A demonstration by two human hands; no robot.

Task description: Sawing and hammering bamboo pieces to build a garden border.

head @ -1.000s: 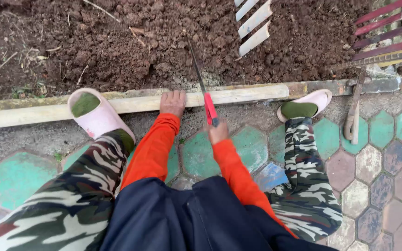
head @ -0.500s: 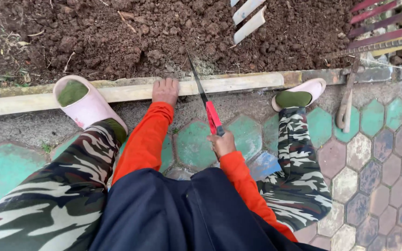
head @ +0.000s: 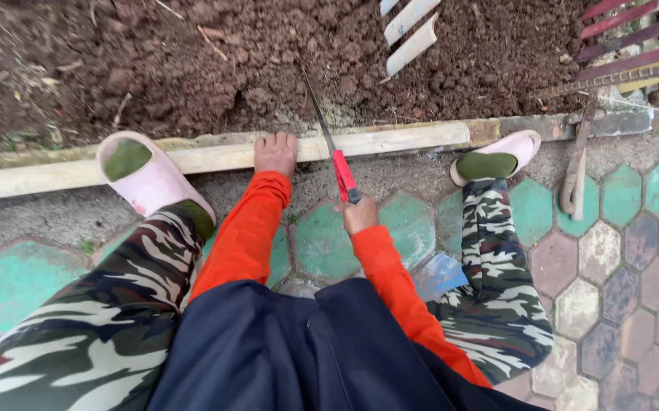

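My left hand presses flat on a long pale bamboo pole that lies along the edge of the soil bed. My right hand grips the red handle of a narrow hand saw. The saw's dark blade crosses the pole just right of my left hand, its tip over the soil. Both sleeves are orange. My feet in pink slippers rest on either side, the left one on the pole.
Dark loose soil fills the bed beyond the pole. Split bamboo slats lie on it. A curved wooden-handled tool lies on the hexagonal paving at right, near a red slatted fence piece.
My right hand has drawn the saw back toward me, so less blade reaches over the soil. My left hand stays on the pole.
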